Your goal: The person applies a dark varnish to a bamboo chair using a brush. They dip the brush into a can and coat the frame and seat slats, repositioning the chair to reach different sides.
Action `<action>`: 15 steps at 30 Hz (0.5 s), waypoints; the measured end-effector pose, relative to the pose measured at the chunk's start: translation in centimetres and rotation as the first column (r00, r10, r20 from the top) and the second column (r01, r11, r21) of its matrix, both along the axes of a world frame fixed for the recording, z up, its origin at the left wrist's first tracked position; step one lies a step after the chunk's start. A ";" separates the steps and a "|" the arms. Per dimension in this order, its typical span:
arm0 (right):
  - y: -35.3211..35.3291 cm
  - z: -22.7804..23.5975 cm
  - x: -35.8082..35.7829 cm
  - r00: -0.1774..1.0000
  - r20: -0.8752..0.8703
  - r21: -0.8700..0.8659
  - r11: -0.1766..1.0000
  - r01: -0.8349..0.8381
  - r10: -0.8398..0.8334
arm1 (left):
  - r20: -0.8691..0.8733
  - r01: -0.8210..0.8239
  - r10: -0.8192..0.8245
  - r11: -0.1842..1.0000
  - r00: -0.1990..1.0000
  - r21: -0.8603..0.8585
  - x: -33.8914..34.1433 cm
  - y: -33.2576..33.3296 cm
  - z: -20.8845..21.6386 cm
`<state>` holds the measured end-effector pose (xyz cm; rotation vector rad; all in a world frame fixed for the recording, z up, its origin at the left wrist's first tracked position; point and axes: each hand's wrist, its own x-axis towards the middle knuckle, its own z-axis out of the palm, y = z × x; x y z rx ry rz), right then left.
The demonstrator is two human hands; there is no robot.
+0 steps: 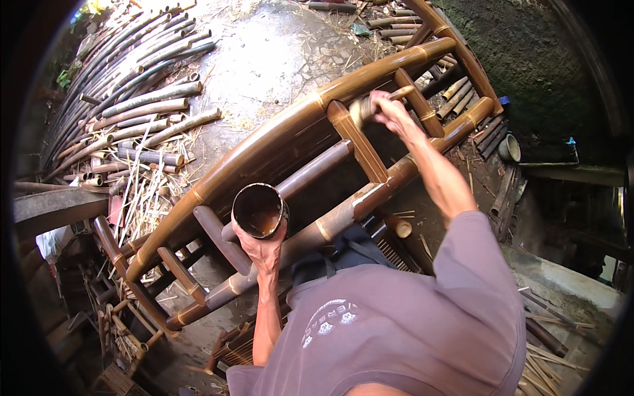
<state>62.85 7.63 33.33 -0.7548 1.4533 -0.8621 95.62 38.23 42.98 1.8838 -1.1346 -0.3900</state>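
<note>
My left hand (264,247) is closed around a dark round cup (259,198) with brown liquid at its bottom. In my right hand (389,111) is a brush (361,112) with pale bristles and a wooden handle. Its bristles are at the upper end of a crosspiece (360,142) in a large bamboo frame (257,155); whether they touch is hard to tell. Glossy golden brown covers the far rail and that crosspiece. Duller and greyish are the middle pole (316,168), a short slat (221,239) and the left part of the near rail (290,247).
Bamboo poles (145,112) lie stacked at the far left, with split strips (142,198) beside them. More cut bamboo (456,99) lies behind the frame's right end. A mossy wall (535,72) rises at the right, near a small pot (509,148).
</note>
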 end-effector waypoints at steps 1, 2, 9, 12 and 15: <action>-0.5 0.1 2.5 0.918 0.342 -0.056 0.971 0.233 -0.201 | 0.018 -0.007 0.007 1.000 1.000 0.016 -0.1 -0.1 0.2; -0.8 -1.3 2.7 0.924 0.314 0.031 0.975 0.221 -0.219 | 0.028 0.005 -0.006 1.000 1.000 0.031 -0.4 -0.3 0.6; 5.1 4.9 -3.8 0.893 -0.052 0.407 0.826 -0.390 0.447 | -0.069 -0.019 0.017 0.999 0.998 -0.036 -1.0 -1.0 -0.9; 7.5 7.0 -5.1 0.576 -0.246 0.309 0.627 -0.715 0.779 | -0.072 -0.005 0.000 0.997 0.997 -0.076 -0.9 -1.3 -1.5; 4.1 7.6 -7.7 -0.010 -0.806 0.410 0.546 -0.731 0.592 | -0.068 0.030 -0.035 0.997 0.997 -0.071 -1.1 -2.5 -1.5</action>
